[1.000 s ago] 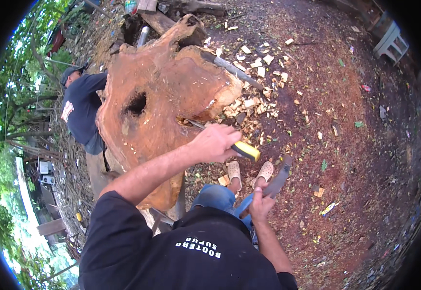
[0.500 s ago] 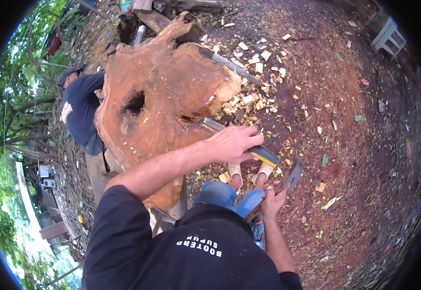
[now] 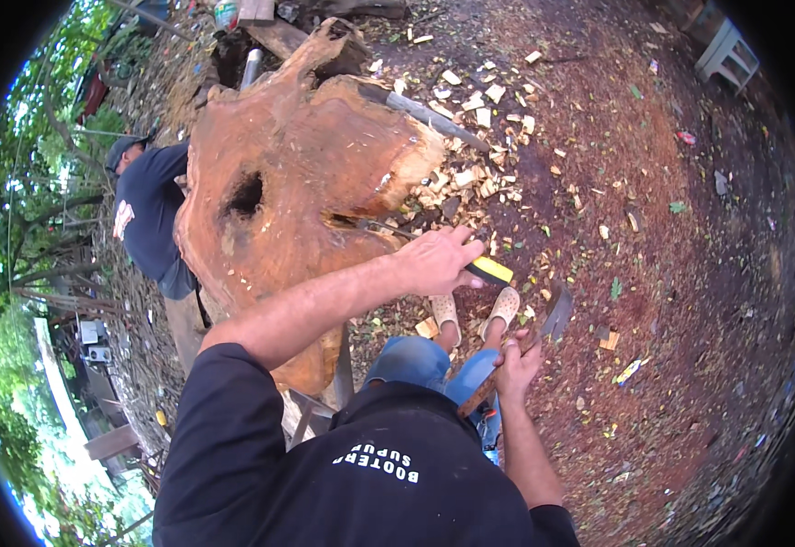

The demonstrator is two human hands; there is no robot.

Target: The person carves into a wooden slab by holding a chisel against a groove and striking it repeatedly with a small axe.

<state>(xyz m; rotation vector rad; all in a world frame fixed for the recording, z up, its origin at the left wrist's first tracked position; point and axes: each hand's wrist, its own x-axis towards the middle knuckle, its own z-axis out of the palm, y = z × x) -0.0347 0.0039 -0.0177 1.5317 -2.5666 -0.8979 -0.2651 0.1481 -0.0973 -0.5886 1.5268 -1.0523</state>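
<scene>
My left hand [image 3: 436, 259] is closed around a chisel with a black and yellow handle [image 3: 490, 271]. Its thin blade points left toward the notch in a big reddish-brown wood slab [image 3: 297, 155]; whether the tip touches wood is unclear. Lower right, my right hand [image 3: 518, 366] grips the wooden handle of an adze-like tool [image 3: 556, 312]. That tool's curved metal head is up, to the right of the chisel handle and apart from it. A dark hole [image 3: 244, 194] opens in the slab left of the notch.
Pale wood chips [image 3: 484, 117] litter the ground beside the slab's right edge. A dark bar [image 3: 434, 118] sticks out there. Another person [image 3: 149, 210] in dark clothes bends at the slab's far left. A white plastic stool [image 3: 727, 56] stands far right. My feet in light clogs [image 3: 503, 305] are below the chisel.
My left hand has shifted slightly left and rolled the chisel, so its blade shows thinner. The adze-like tool's head has turned a little in my right hand. My view has also moved slightly.
</scene>
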